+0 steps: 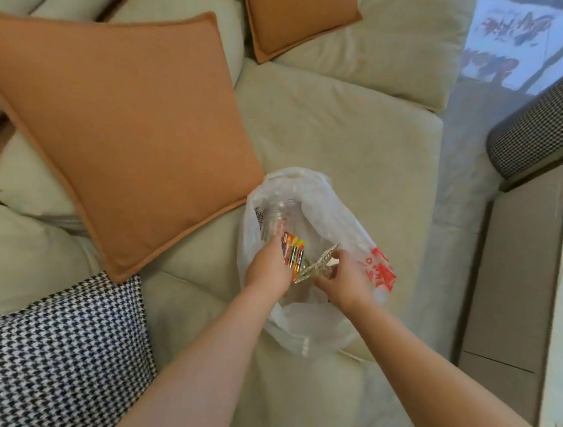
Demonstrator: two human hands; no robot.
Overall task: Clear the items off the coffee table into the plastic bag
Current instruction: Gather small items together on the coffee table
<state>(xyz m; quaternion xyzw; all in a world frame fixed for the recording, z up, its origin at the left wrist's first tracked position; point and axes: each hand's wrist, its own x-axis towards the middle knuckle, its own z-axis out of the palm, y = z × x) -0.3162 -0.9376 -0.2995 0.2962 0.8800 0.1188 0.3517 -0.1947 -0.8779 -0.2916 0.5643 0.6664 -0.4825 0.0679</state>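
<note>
Both hands were inside the mouth of the bag (pixel 330 212), which sat open on the sofa (pixel 343 128). The left hand (pixel 269 268) had its fingers curled round a pack of batteries (pixel 292 253), the orange and yellow ends showing past the fingertips. The right hand (pixel 343 280) pinched a sparkly, pale gold clip (pixel 316 264), possibly a hair clip, though blur made that uncertain; it lay slantwise between the two hands, just over the bag's opening. Deeper in the bag, a clear jar (pixel 278 216) rested against the left wall, near the left fingertips. Red print (pixel 380 269) marked the bag's right side, beside the right hand. A large orange cushion (pixel 124 133) leaned on the sofa just left of the bag, a second one (pixel 294 14) farther back, and a houndstooth cushion (pixel 58 342) lay by the left forearm.
</note>
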